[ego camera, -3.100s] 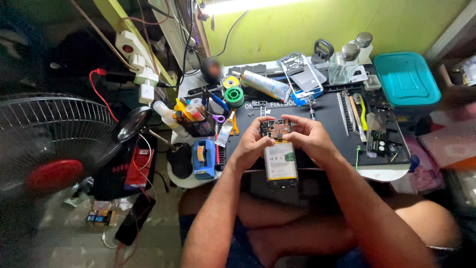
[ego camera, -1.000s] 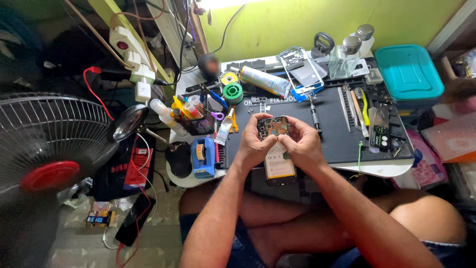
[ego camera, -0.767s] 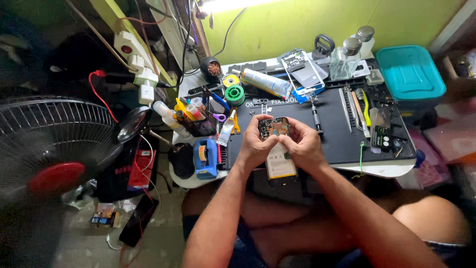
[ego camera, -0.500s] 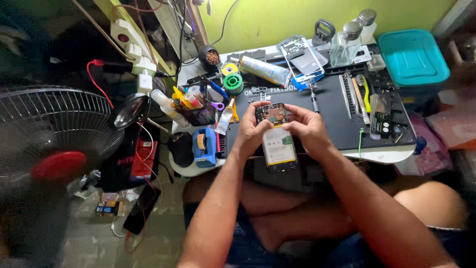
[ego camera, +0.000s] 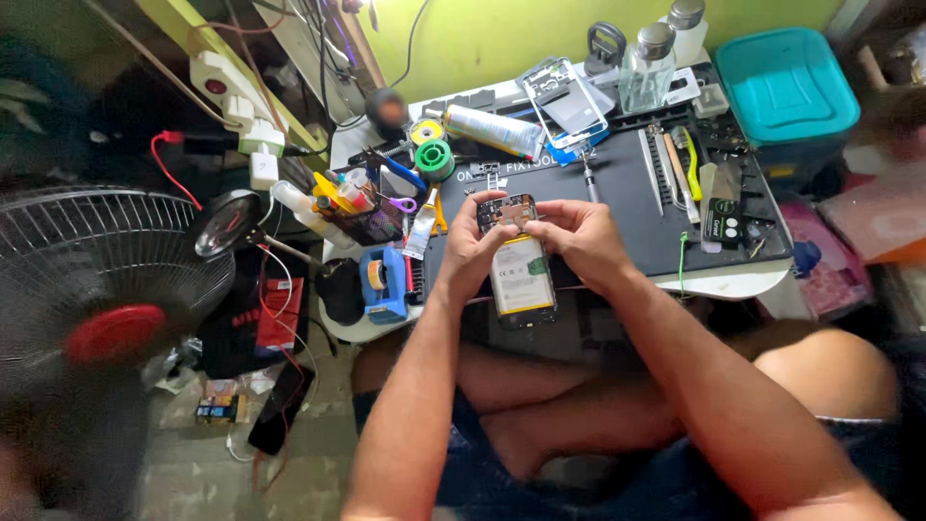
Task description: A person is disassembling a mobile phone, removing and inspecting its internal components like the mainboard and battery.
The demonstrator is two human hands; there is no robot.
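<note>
An opened phone (ego camera: 521,268) with its back off, showing a pale battery and a circuit board at the top, is held over the near edge of a black work mat (ego camera: 627,198). My left hand (ego camera: 470,249) grips its left side, thumb near the board. My right hand (ego camera: 579,241) holds the right side, fingertips pressed on the upper part by the board. Whether a small tool sits in the fingers cannot be made out.
On the mat lie a screwdriver (ego camera: 586,174), tweezers and pry tools (ego camera: 680,164) and a phone frame (ego camera: 564,89). Solder reels (ego camera: 434,159), a tube, glass bottles (ego camera: 644,68), a teal box (ego camera: 786,87), a blue tape dispenser (ego camera: 384,282). A fan (ego camera: 106,289) stands left.
The view shifted slightly. Both hands stay on the phone; the right fingers have moved up from the battery to the board area.
</note>
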